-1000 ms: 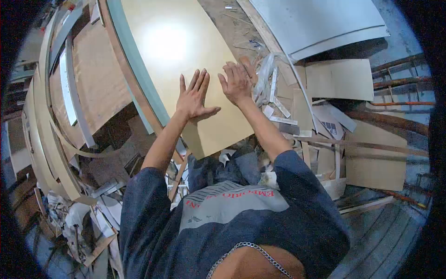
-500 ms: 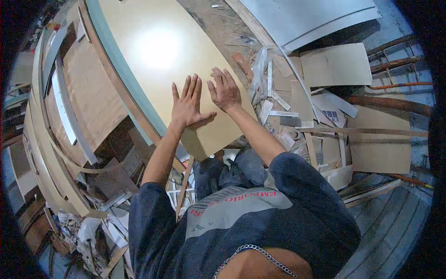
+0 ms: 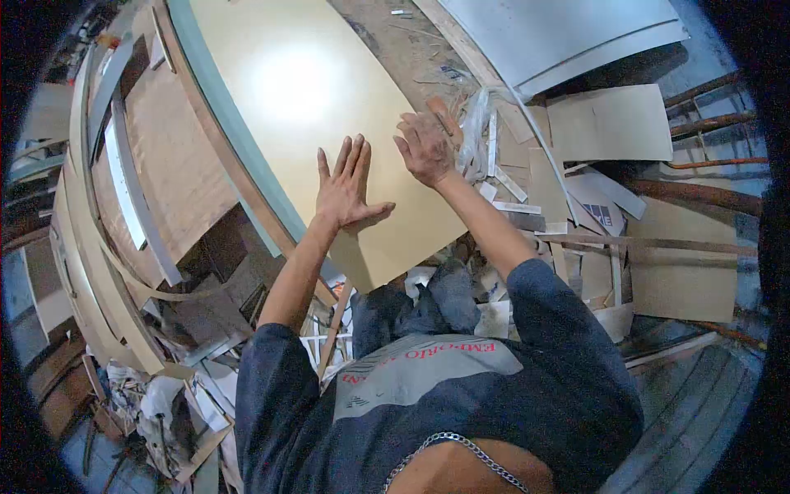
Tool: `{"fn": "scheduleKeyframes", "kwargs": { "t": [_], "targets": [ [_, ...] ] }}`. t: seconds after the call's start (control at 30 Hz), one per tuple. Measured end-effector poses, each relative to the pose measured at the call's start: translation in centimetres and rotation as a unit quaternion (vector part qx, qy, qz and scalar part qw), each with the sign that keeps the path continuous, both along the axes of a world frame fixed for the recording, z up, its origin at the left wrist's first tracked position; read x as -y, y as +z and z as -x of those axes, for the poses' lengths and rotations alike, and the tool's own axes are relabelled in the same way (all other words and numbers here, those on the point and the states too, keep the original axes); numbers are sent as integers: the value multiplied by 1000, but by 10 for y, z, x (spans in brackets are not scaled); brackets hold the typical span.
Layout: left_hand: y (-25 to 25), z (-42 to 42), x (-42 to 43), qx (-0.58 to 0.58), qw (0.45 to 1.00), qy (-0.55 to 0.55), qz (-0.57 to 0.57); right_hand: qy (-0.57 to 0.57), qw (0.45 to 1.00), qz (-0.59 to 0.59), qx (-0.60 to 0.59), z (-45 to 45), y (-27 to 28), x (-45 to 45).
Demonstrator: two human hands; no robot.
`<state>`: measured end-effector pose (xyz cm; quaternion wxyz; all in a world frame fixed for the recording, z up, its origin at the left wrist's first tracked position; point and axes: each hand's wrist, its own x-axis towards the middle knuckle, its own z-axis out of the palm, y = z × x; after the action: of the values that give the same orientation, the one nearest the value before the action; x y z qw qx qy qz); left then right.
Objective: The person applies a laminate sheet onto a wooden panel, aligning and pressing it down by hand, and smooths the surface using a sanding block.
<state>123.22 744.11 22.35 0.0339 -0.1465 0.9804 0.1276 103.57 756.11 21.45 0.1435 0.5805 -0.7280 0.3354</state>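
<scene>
A long, smooth cream-coloured panel [image 3: 411, 221] stretches away from my body, with a bright light reflected on its surface. My left hand [image 3: 346, 188] lies flat on the panel near its close end, fingers spread and thumb out to the right. Over the panel's right edge is my right hand [image 3: 426, 148], slightly blurred, its fingers loosely bent and no object visible in it. Whether the right hand touches the edge I cannot tell. A teal strip or sheet [image 3: 239, 123] runs along the panel's left side.
Left of the panel are a wooden board [image 3: 164, 156] and several long strips. White and brown offcuts [image 3: 518, 208] and clear plastic [image 3: 476, 123] litter the right side. A large pale sheet [image 3: 568, 33] is at the upper right, near rusty bars [image 3: 699, 198]. Scraps surround my legs.
My right hand has moved right, from the panel's surface out to its right edge. My left hand stays flat on the panel. The whole view has shifted slightly.
</scene>
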Motion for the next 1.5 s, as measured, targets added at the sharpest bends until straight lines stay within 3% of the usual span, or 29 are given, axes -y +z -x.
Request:
{"fn": "scheduleKeyframes", "kwargs": {
  "t": [0.23,0.33,0.4,0.5,0.57,0.63,0.67,0.9,0.97,1.0,1.2,1.27,1.37,1.43,1.5],
  "targets": [
    [-2,43,-16,-35,998,49,-32,-41,999,-6,-19,2,-5,-4],
    [-1,62,-18,-33,999,31,30,-77,997,2,23,10,-13,-4],
    [-3,58,-20,-55,998,20,7,-115,973,34,195,12,-21,-8],
    [-3,59,-20,-39,999,21,5,-158,961,60,217,15,-16,-27],
    [-2,63,-17,-35,999,17,19,-155,955,21,250,17,-17,-55],
    [-1,60,-23,-34,999,28,12,-57,891,-99,440,16,-26,-81],
    [-4,58,-25,-31,999,24,8,-66,867,-128,476,17,-26,-86],
    [-12,59,-22,-13,999,26,27,-41,854,-179,487,27,-47,-94],
    [-14,64,-20,-20,999,29,38,-26,915,-118,385,26,-70,-94],
    [-13,63,-20,-19,999,31,34,-24,915,-117,385,26,-76,-94],
    [-10,62,-22,-33,998,24,38,-45,923,-117,364,16,-41,-94],
    [-9,64,-23,-18,998,21,54,-109,914,-115,374,5,-33,-96],
    [-9,66,-24,-22,998,22,53,-118,880,-45,458,-5,-35,-96],
    [-8,66,-25,-19,998,14,54,-122,882,-33,454,-6,-39,-100],
    [-10,68,-25,-19,998,17,61,-84,840,-15,536,-2,-44,-107]
  ]
}}
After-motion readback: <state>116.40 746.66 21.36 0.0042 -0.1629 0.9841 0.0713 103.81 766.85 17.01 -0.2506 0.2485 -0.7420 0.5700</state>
